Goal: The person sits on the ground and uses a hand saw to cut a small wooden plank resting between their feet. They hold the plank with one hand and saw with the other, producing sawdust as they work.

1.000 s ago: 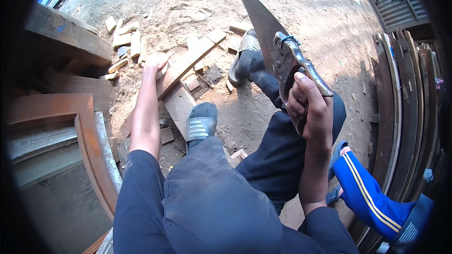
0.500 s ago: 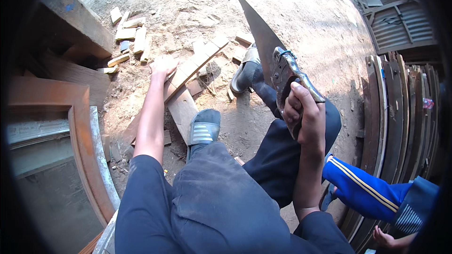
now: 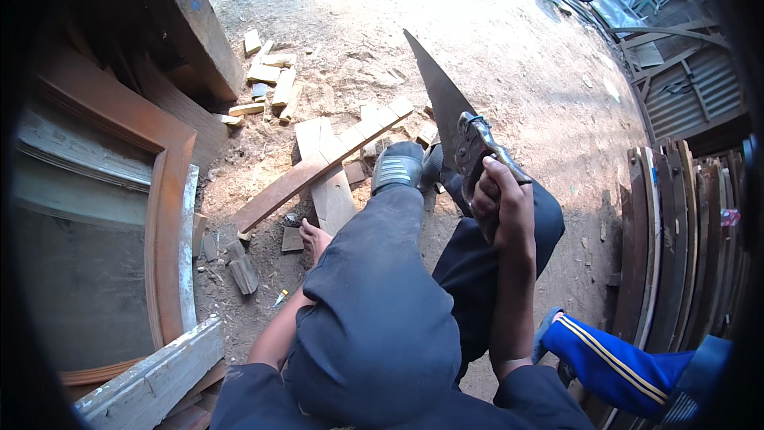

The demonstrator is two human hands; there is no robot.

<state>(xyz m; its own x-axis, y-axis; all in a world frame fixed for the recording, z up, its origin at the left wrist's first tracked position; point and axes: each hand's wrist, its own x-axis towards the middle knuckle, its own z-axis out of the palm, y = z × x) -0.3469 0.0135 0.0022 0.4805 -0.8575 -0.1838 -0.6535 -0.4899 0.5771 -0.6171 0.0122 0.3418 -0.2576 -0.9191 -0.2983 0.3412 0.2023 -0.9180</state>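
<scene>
My right hand [image 3: 509, 205] is closed around the handle of a handsaw [image 3: 442, 87], raised with its blade slanting up toward the far left. My left hand [image 3: 316, 242] is down beside my left leg, near the lower end of a wide board [image 3: 333, 195]. Its visible fingers look spread and hold nothing; part of the hand is hidden by the leg. A narrow wooden plank [image 3: 290, 183] with lines across its far half lies slantwise over the wide board. My left foot, in a striped sandal [image 3: 397, 169], is next to the boards.
Small wood offcuts [image 3: 274, 76] are scattered beyond the boards. A wooden frame [image 3: 171, 215] leans at left, above a pale beam [image 3: 151, 378]. Upright planks [image 3: 672, 223] stand at right. Another person's leg in blue trousers [image 3: 609, 358] reaches in at lower right.
My left hand has let go of the narrow plank and come back toward my leg. My left foot has moved off the wide board. The saw stays raised in my right hand.
</scene>
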